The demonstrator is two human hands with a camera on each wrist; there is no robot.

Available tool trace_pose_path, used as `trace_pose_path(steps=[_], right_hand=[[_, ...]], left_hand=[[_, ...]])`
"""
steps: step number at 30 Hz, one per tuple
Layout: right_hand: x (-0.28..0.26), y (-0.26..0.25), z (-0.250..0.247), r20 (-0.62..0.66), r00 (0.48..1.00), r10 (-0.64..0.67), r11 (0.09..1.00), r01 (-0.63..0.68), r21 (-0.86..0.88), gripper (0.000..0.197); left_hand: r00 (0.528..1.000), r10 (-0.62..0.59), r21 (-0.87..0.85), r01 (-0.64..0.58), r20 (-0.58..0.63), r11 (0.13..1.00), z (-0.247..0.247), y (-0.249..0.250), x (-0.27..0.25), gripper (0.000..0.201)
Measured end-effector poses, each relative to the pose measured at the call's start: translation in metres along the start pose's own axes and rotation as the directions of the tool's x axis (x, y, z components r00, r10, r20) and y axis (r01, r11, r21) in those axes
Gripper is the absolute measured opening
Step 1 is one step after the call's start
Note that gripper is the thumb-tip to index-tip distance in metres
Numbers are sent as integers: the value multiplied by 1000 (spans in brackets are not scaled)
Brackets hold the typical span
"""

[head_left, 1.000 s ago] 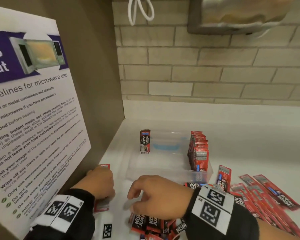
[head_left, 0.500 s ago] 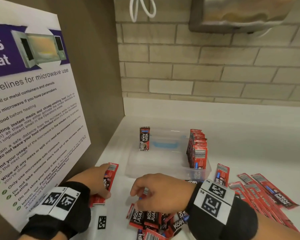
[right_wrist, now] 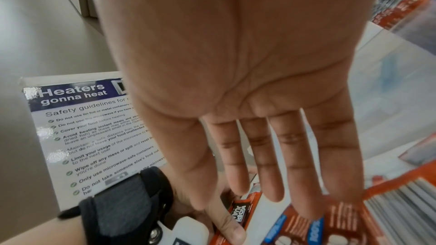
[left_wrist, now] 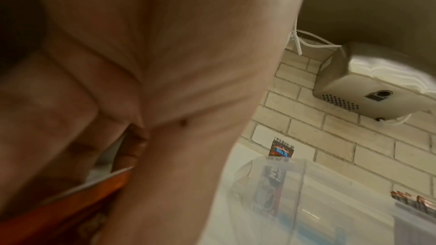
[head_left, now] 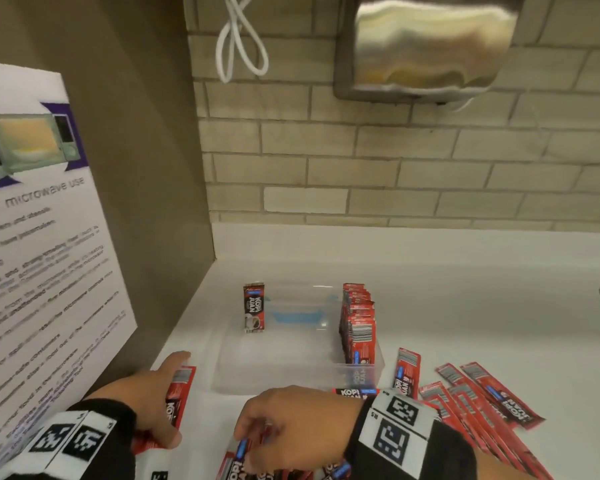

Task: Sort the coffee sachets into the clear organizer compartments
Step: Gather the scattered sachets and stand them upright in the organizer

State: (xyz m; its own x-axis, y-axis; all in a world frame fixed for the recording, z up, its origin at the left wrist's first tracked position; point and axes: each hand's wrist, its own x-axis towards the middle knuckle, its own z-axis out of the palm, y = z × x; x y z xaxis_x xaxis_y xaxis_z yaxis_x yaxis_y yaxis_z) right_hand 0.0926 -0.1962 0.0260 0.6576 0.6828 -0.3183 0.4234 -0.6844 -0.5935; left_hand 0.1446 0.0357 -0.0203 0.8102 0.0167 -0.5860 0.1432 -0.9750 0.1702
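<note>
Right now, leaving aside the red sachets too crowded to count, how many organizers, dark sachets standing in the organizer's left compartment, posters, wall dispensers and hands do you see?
Clear plastic organizer: 1
Dark sachet upright in its left compartment: 1
White microwave safety poster: 1
Steel wall dispenser: 1
Hands, left and right: 2
Total: 6

At centre we see a clear, glossy plastic organizer [head_left: 293,372] on a smooth white counter [head_left: 465,306]. Shiny foil-like red sachets [head_left: 357,327] stand inside it. Upper right, we see a brushed metal dispenser [head_left: 426,43] on a matt, rough brick wall [head_left: 395,161]. At left, we see a glossy laminated poster [right_wrist: 94,128]. Black cloth wristbands [head_left: 413,441] sit at the bottom.
</note>
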Motion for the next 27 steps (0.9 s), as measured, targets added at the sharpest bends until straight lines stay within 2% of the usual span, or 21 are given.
trace_pose_path(steps=[2,4,8,11,15,18,21,23,24,26,27], right_hand=[[-3,3,-5,-44,999,-30,1000,30,-2,33],[-5,5,-11,-77,995,-71,997,72,13,33],[-8,-1,-16,-109,993,-49,994,59,94,33],[-10,1,-16,-82,996,-28,991,39,129,34],[-11,6,-20,-119,993,-10,978,35,207,32],[-8,8,-24,-184,983,-2,949,60,308,28],[-4,10,-28,-314,949,16,906,118,405,25],[1,12,-29,-405,913,48,868,162,469,27],[3,12,-29,-435,898,64,844,183,503,30],[7,11,-29,-444,894,61,743,256,618,38],[8,10,-28,-430,901,47,653,298,696,43]], left_hand=[[1000,19,14,-19,23,1000,-2,-1,6,118],[999,34,55,-35,7,998,-3,-3,12,111],[994,38,99,-28,-100,995,-3,-9,19,97],[987,9,99,7,-159,995,0,-11,21,96],[966,28,-18,-34,-256,999,1,-9,13,77],[909,41,-202,-136,-415,970,1,-8,2,59],[791,104,-262,-319,-603,911,-14,-1,-18,48],[687,178,-275,-496,-705,824,-29,12,-32,42],[645,203,-312,-590,-737,745,-35,21,-37,39],[620,207,-440,-717,-757,541,-45,47,-45,36],[623,197,-504,-749,-757,431,-47,61,-48,32]])
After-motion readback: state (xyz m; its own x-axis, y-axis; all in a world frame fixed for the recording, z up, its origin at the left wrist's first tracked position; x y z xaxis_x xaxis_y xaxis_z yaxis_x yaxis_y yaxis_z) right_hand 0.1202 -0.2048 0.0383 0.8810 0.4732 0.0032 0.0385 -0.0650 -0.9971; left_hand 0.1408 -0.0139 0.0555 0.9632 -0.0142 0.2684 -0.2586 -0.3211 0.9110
